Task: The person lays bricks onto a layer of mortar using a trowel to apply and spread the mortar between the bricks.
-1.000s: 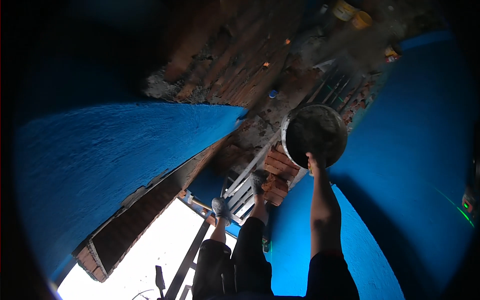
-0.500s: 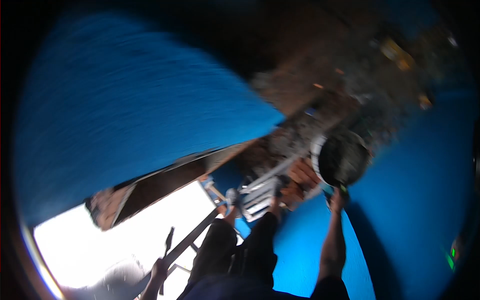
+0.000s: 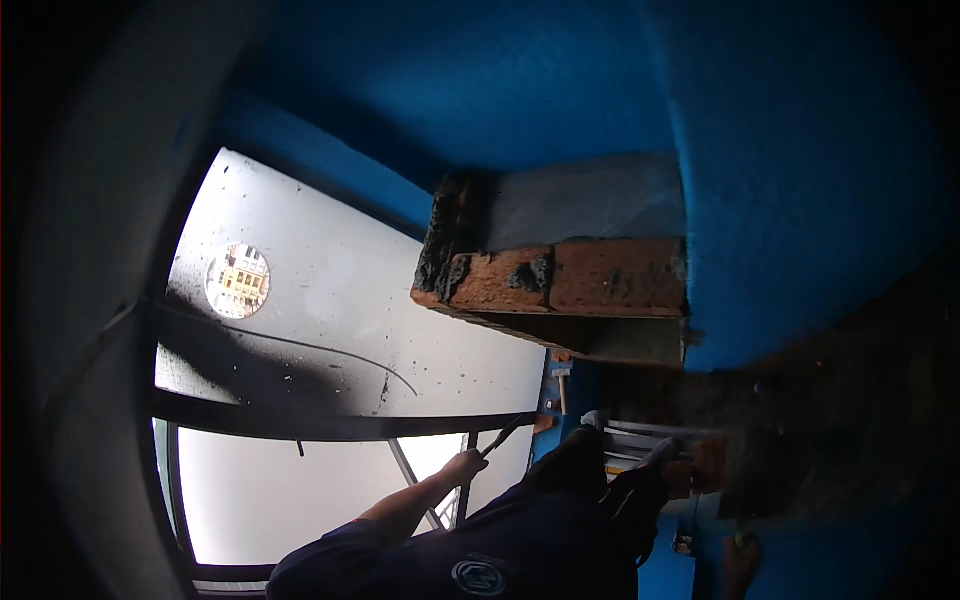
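My left hand (image 3: 463, 468) is closed around the handle of a thin, dark trowel-like tool (image 3: 503, 436), seen nearly edge-on and pointing up to the right. Down at the lower right, in deep shade, my right hand (image 3: 742, 560) is closed at the edge of a round container (image 3: 768, 475). The earlier frame shows grey mortar-like stuff inside it; now its contents are too dark to make out. Ahead of me, a short course of red bricks (image 3: 615, 277) juts from the blue wall, with dark mortar (image 3: 450, 235) smeared on its left end. Neither hand touches these bricks.
My feet are on a metal step ladder (image 3: 640, 432). Beside it are loose bricks (image 3: 708, 465) and a hammer (image 3: 562, 388). At the left stands a bright window with a dark frame (image 3: 340, 428) and a round hole. A blue wall (image 3: 800, 200) rises at the right.
My view has swung round, bringing the brick course and window into sight. The trowel-like tool stays in my left hand. The round container now appears lower and farther right, in shade.
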A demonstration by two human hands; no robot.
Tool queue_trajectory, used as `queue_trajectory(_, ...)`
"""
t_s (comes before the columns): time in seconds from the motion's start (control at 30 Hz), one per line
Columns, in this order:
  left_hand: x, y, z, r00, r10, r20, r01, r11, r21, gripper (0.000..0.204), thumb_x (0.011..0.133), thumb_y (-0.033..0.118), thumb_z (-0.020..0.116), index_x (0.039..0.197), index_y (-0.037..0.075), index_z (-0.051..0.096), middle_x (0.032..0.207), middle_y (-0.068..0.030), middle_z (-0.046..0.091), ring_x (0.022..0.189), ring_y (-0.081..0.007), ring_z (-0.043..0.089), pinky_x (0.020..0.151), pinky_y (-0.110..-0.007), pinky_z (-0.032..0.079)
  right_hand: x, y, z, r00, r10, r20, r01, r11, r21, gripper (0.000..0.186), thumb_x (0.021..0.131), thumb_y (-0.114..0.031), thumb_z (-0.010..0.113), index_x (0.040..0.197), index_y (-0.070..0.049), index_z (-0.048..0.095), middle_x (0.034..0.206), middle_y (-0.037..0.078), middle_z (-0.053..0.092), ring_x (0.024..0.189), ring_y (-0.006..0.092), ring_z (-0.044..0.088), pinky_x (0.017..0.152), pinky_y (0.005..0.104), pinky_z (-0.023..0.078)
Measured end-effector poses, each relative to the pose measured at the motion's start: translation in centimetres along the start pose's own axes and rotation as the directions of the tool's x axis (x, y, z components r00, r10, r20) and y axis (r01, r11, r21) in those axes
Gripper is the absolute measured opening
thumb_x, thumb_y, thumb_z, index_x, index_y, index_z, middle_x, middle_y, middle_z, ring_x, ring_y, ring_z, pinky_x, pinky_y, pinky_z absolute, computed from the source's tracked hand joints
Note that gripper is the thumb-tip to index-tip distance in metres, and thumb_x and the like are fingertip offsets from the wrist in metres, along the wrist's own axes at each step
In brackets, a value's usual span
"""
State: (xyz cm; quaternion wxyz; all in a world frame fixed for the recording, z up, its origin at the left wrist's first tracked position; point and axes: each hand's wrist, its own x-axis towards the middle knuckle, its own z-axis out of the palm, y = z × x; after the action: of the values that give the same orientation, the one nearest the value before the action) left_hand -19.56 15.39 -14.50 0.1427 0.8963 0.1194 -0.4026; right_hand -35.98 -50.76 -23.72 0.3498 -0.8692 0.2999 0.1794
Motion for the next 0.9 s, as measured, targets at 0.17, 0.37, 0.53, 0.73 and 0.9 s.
queue_trajectory(0.17, -3.1, -4.5, 3.1, 0.965, -0.261, 0.02, 0.259, 0.94, -0.222, 0.042, 0.085, 0.038, 0.054, 0.092, -0.003, 0.06, 0.09, -0.0239, 0.062, 0.089, -0.0389, 0.061, 0.076, -0.045, 0.048, -0.3, -24.6, -6.5, 0.815, -0.466, 0.343, 0.265, 0.827, 0.495, 0.031, 0.084, -0.04, 0.063, 0.095, -0.012, 0.055, 0.068, 0.005, 0.041, 0.058, 0.0193, 0.041, 0.055, 0.0379, 0.036)
queue_trajectory(0.37, -3.6, -12.6, 8.4, 0.931, -0.36, 0.058, 0.35, 0.838, -0.419, 0.038, 0.083, 0.037, 0.056, 0.09, 0.0, 0.061, 0.09, -0.0225, 0.063, 0.089, -0.0383, 0.061, 0.075, -0.044, 0.048, 3.8, -45.0, -10.0, 0.636, -0.651, 0.413, 0.511, 0.757, 0.406, 0.034, 0.087, -0.028, 0.062, 0.111, -0.004, 0.054, 0.084, 0.007, 0.057, 0.075, 0.0148, 0.056, 0.064, 0.0318, 0.047)
queue_trajectory(0.53, -5.2, -14.1, 9.3, 0.898, -0.439, 0.034, 0.335, 0.629, -0.702, 0.028, 0.084, 0.024, 0.058, 0.071, 0.001, 0.05, 0.053, -0.0024, 0.046, 0.047, -0.0171, 0.048, 0.045, -0.036, 0.04, 8.4, -55.4, -5.8, 0.397, -0.916, -0.052, 0.897, 0.4, -0.19, 0.046, 0.081, -0.017, 0.066, 0.119, -0.002, 0.048, 0.096, 0.015, 0.059, 0.088, 0.0307, 0.058, 0.074, 0.039, 0.049)
queue_trajectory(0.73, -5.9, -15.9, 6.9, 0.873, -0.477, 0.104, 0.389, 0.551, -0.739, 0.028, 0.085, 0.025, 0.06, 0.07, 0.005, 0.047, 0.055, -0.0013, 0.048, 0.047, -0.0128, 0.048, 0.042, -0.031, 0.037, 5.9, -66.9, 1.5, 0.494, -0.858, 0.136, 0.811, 0.399, -0.429, 0.042, 0.074, -0.016, 0.07, 0.111, -0.006, 0.054, 0.099, 0.014, 0.059, 0.095, 0.0327, 0.057, 0.083, 0.0493, 0.041)
queue_trajectory(0.9, -4.1, -17.8, 5.8, 0.836, -0.527, 0.15, 0.444, 0.491, -0.75, 0.027, 0.086, 0.028, 0.058, 0.075, 0.004, 0.053, 0.058, -0.0045, 0.051, 0.049, -0.0158, 0.051, 0.045, -0.032, 0.042, 7.2, -66.9, 3.8, 0.22, -0.971, 0.089, 0.824, 0.136, -0.55, 0.033, 0.074, -0.01, 0.066, 0.106, -0.008, 0.058, 0.094, 0.013, 0.06, 0.089, 0.0292, 0.059, 0.08, 0.044, 0.044)
